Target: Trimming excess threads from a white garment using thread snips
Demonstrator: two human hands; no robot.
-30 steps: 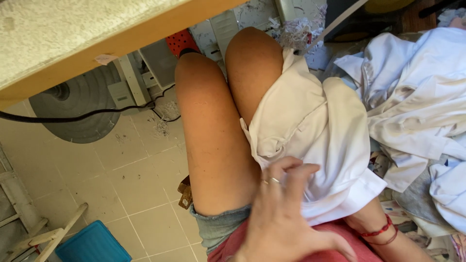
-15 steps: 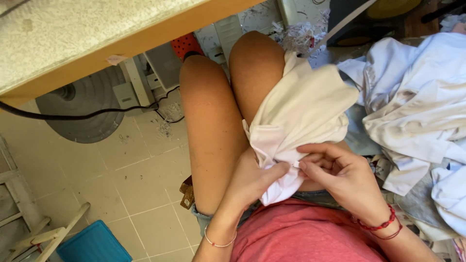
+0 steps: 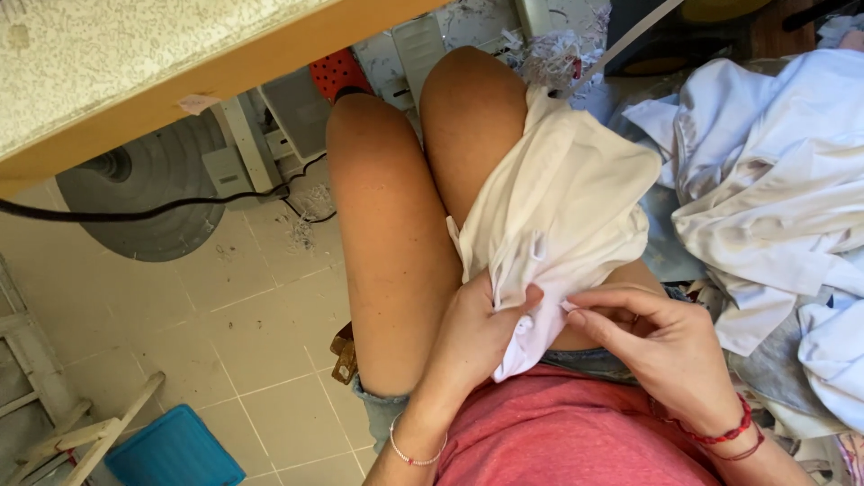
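A white cloth garment lies draped over my right thigh, its lower edge bunched near my lap. My left hand, with a thin bracelet at the wrist, pinches that bunched lower edge between thumb and fingers. My right hand, wearing red cord bracelets, grips the same edge just to the right, fingertips nearly touching the left hand's. I am seated, bare knees pointing away, in a pink top and denim shorts.
A heap of white garments lies at the right. A wooden-edged tabletop overhangs the upper left, with a black cable and a round grey machine part below. A blue bin and white frame stand on the tiled floor.
A second ago one hand lay flat on the cloth in my lap. Both hands have since come together and pinched the garment's lower edge, gathering and pulling the cloth toward me.
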